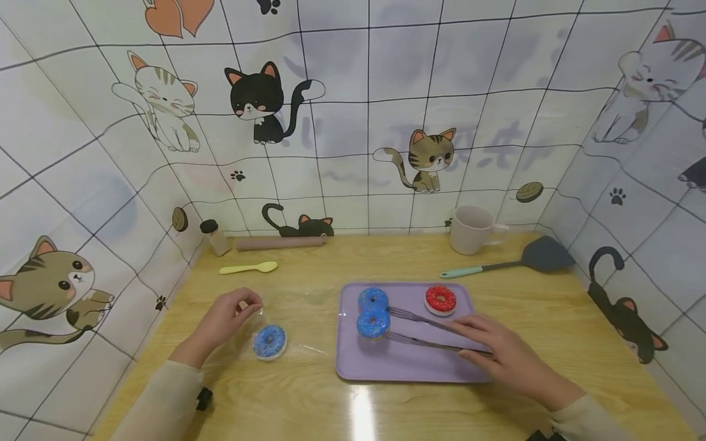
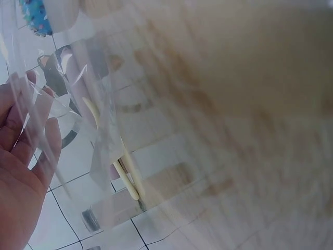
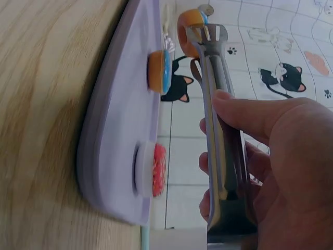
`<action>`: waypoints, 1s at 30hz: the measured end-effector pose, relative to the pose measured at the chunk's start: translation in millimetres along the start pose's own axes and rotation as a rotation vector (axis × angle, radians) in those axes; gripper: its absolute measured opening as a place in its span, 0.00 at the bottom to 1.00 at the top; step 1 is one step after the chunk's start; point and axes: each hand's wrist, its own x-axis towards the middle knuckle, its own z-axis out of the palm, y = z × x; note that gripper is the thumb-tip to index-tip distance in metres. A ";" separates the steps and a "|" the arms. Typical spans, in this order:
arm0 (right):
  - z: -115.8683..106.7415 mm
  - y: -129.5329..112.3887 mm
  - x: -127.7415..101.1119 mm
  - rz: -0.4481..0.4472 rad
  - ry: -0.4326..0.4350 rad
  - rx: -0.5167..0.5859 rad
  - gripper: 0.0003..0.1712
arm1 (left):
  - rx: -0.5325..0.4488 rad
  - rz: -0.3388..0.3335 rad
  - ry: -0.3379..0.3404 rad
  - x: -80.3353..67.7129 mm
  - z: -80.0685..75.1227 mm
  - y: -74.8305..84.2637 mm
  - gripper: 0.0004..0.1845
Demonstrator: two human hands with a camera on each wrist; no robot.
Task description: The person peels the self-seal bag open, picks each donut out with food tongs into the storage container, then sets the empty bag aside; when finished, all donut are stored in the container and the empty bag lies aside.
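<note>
The right hand (image 1: 510,358) is closed around metal tongs (image 1: 425,334) near the front right corner of the purple tray (image 1: 408,367). The tips of the tongs are on both sides of a blue donut (image 1: 373,323) near the left edge of the tray. Behind it lies a second blue donut (image 1: 372,299), and a red donut (image 1: 440,299) is near the back right corner. On the table (image 1: 309,404), left of the tray, the left hand (image 1: 223,321) pinches the edge of a clear plastic bag (image 1: 248,343) with a third blue donut (image 1: 269,341) inside. At the back of the table there are a yellow spoon (image 1: 248,267), a cup (image 1: 470,229) and a spatula (image 1: 507,261).
</note>
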 end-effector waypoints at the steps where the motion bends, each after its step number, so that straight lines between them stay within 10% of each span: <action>1: -1.5 1.8 -2.9 0.007 -0.003 0.009 0.35 | 0.004 -0.006 -0.001 -1.2 -0.1 -0.4 0.02; 30: -61.1 81.1 -73.4 0.165 -0.126 0.091 0.34 | 0.013 0.001 -0.013 -1.6 -0.5 3.6 0.03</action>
